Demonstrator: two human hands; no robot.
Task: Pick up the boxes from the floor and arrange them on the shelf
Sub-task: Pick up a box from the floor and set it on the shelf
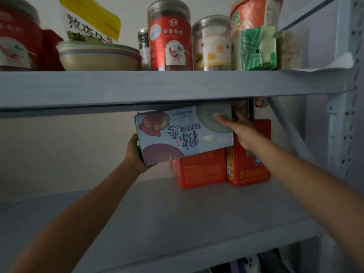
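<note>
Blue box [183, 134], lengthwise left-right, print inverted: left hand [135, 153], right hand [246, 133] fingers [224, 121] grip ends.

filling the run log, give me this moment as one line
step: shelving | left hand grips blue box lower-left corner | right hand holds its right end | box tilted over red boxes on shelf

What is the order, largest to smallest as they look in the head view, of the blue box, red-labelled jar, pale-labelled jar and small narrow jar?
1. blue box
2. red-labelled jar
3. pale-labelled jar
4. small narrow jar, partly hidden
</note>
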